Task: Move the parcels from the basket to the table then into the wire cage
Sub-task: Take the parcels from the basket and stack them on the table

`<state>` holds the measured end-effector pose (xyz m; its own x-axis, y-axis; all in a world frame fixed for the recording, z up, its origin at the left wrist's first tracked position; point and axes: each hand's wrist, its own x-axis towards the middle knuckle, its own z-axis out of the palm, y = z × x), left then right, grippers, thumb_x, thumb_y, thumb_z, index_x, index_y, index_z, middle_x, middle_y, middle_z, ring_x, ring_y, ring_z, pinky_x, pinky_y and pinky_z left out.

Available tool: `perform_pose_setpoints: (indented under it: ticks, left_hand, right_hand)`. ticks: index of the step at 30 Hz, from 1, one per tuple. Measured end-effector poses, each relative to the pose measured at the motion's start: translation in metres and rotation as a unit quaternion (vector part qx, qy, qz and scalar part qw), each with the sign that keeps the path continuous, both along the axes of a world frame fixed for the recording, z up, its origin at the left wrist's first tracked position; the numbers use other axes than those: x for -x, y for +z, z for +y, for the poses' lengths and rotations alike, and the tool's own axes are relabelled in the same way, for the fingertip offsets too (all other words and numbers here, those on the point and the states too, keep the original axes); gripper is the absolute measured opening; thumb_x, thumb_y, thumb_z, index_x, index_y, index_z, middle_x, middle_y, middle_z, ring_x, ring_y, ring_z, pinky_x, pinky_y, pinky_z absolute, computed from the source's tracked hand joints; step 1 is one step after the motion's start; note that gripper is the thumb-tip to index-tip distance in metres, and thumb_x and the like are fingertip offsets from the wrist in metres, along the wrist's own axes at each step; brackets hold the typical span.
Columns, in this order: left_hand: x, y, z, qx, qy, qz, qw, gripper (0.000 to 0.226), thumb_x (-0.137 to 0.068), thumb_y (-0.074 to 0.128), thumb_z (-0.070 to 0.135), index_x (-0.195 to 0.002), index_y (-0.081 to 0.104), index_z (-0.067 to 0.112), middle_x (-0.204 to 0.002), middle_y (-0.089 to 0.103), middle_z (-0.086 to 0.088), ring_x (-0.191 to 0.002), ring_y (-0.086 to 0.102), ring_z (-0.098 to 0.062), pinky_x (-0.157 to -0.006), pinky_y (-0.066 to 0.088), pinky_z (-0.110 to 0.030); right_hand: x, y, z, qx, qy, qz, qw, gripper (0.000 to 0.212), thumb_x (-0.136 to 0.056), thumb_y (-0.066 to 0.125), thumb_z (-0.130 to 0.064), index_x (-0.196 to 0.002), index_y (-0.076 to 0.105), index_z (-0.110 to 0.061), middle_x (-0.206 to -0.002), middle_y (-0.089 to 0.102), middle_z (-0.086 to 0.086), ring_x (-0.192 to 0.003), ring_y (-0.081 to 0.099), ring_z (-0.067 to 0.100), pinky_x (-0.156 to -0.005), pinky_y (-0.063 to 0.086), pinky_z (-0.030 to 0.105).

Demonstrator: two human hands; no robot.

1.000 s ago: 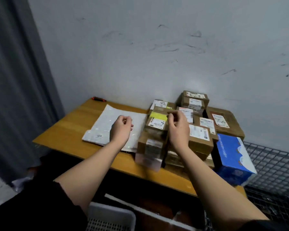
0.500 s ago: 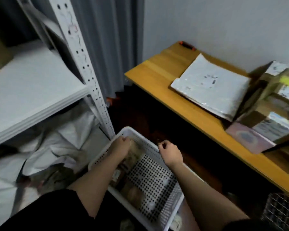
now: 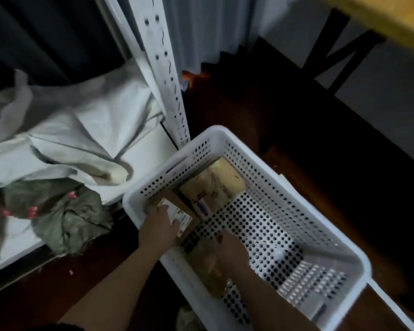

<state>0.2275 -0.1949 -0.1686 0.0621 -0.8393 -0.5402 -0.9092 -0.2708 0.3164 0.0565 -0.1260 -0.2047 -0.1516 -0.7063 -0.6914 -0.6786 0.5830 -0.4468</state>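
Left hand [image 3: 159,229]: laid on a labelled brown box [image 3: 177,215] at the basket's near-left wall; fingers curl over its edge, grip not clearly closed.
Right hand [image 3: 227,253]: blurred, down on a tan parcel [image 3: 208,271]; hold cannot be told.
Basket [image 3: 285,180]: white, on the floor.
Third parcel: yellowish packet [image 3: 215,185], just beyond the box, nearer the left hand.
Obstacles: basket walls; a shelf post [image 3: 167,75] beside the far corner.
Table [image 3: 390,22]: edge up right.

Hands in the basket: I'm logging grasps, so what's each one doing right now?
Left hand: on the brown labelled parcel, fingers over its label; full grasp cannot be told.
Right hand: reaching to a blurred parcel; cannot be told.
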Motion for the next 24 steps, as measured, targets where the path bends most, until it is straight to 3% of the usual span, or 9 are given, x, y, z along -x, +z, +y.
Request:
perform_pose_setpoints:
  ticks: [2, 6, 8, 10, 12, 14, 17, 20, 24]
  left_hand:
    - [-0.01, -0.04, -0.016, 0.016, -0.044, -0.044, 0.998, 0.059, -0.094, 0.049, 0.037, -0.144, 0.029, 0.012, -0.144, 0.036, -0.012, -0.127, 0.041, -0.029, -0.097, 0.043, -0.04]
    - [-0.019, -0.109, -0.045, 0.032, -0.102, -0.102, 0.989, 0.067, -0.092, 0.052, 0.038, -0.145, 0.024, 0.009, -0.147, 0.027, -0.014, -0.132, 0.033, -0.031, -0.105, 0.034, -0.04]
    - [-0.021, -0.13, -0.058, 0.02, -0.107, -0.125, 0.986, 0.07, -0.093, 0.05, 0.039, -0.148, 0.018, 0.009, -0.152, 0.019, -0.013, -0.138, 0.026, -0.03, -0.108, 0.029, -0.04]
    - [-0.024, -0.149, -0.067, 0.003, -0.095, -0.145, 0.985, 0.073, -0.094, 0.048, 0.04, -0.151, 0.013, 0.011, -0.156, 0.013, -0.011, -0.142, 0.02, -0.029, -0.11, 0.027, -0.041]
    - [-0.027, -0.163, -0.073, -0.006, -0.078, -0.148, 0.986, 0.075, -0.094, 0.047, 0.043, -0.151, 0.01, 0.012, -0.157, 0.015, -0.013, -0.142, 0.021, -0.031, -0.11, 0.028, -0.043]
    - [-0.027, -0.173, -0.076, -0.017, -0.036, -0.124, 0.991, 0.077, -0.093, 0.046, 0.045, -0.152, 0.009, 0.013, -0.155, 0.02, -0.016, -0.141, 0.023, -0.034, -0.11, 0.028, -0.045]
    - [-0.023, -0.17, -0.075, -0.011, -0.003, -0.115, 0.993, 0.078, -0.091, 0.047, 0.047, -0.152, 0.012, 0.013, -0.152, 0.025, -0.018, -0.138, 0.028, -0.035, -0.11, 0.029, -0.045]
    - [-0.018, -0.142, -0.062, 0.039, -0.033, -0.125, 0.991, 0.068, -0.093, 0.046, 0.041, -0.15, 0.021, 0.014, -0.144, 0.036, -0.018, -0.127, 0.04, -0.036, -0.102, 0.038, -0.044]
    - [-0.013, -0.08, -0.043, 0.054, 0.019, -0.059, 0.997, 0.056, -0.095, 0.045, 0.038, -0.144, 0.034, 0.012, -0.138, 0.044, -0.016, -0.12, 0.047, -0.033, -0.096, 0.043, -0.044]
  right_hand:
    - [-0.016, -0.049, -0.009, -0.011, -0.02, -0.044, 0.999, 0.025, -0.097, 0.044, -0.036, -0.076, 0.047, -0.022, -0.077, 0.052, -0.004, -0.077, 0.055, 0.016, -0.061, 0.041, 0.028]
    - [-0.045, -0.13, -0.031, -0.047, -0.118, -0.141, 0.982, 0.032, -0.099, 0.044, -0.038, -0.108, 0.051, -0.009, -0.099, 0.057, 0.007, -0.079, 0.054, 0.017, -0.07, 0.047, 0.033]
    - [-0.054, -0.15, -0.041, -0.074, -0.144, -0.159, 0.974, 0.048, -0.1, 0.041, -0.042, -0.134, 0.04, -0.008, -0.121, 0.054, 0.012, -0.096, 0.057, 0.02, -0.08, 0.049, 0.034]
    - [-0.061, -0.164, -0.048, -0.105, -0.178, -0.182, 0.961, 0.065, -0.1, 0.039, -0.047, -0.148, 0.024, -0.006, -0.132, 0.05, 0.012, -0.112, 0.055, 0.022, -0.097, 0.044, 0.035]
    - [-0.067, -0.174, -0.055, -0.148, -0.263, -0.265, 0.916, 0.079, -0.096, 0.043, -0.055, -0.153, 0.012, -0.008, -0.152, 0.033, 0.011, -0.134, 0.04, 0.026, -0.11, 0.033, 0.034]
    - [-0.077, -0.186, -0.061, -0.166, -0.339, -0.361, 0.853, 0.095, -0.084, 0.054, -0.065, -0.154, 0.015, -0.014, -0.155, 0.03, 0.006, -0.138, 0.036, 0.025, -0.111, 0.031, 0.033]
    - [-0.092, -0.197, -0.058, -0.166, -0.408, -0.418, 0.795, 0.142, -0.038, 0.071, -0.087, -0.154, 0.019, -0.022, -0.151, 0.037, 0.002, -0.134, 0.042, 0.025, -0.112, 0.036, 0.042]
    - [-0.086, -0.174, -0.047, -0.124, -0.474, -0.415, 0.767, 0.114, -0.069, 0.074, -0.064, -0.154, 0.011, -0.021, -0.152, 0.035, 0.005, -0.132, 0.045, 0.029, -0.107, 0.042, 0.047]
    - [-0.06, -0.092, -0.033, -0.064, -0.511, -0.392, 0.762, 0.104, -0.074, 0.073, -0.058, -0.153, 0.015, -0.021, -0.15, 0.038, 0.009, -0.127, 0.05, 0.033, -0.103, 0.045, 0.051]
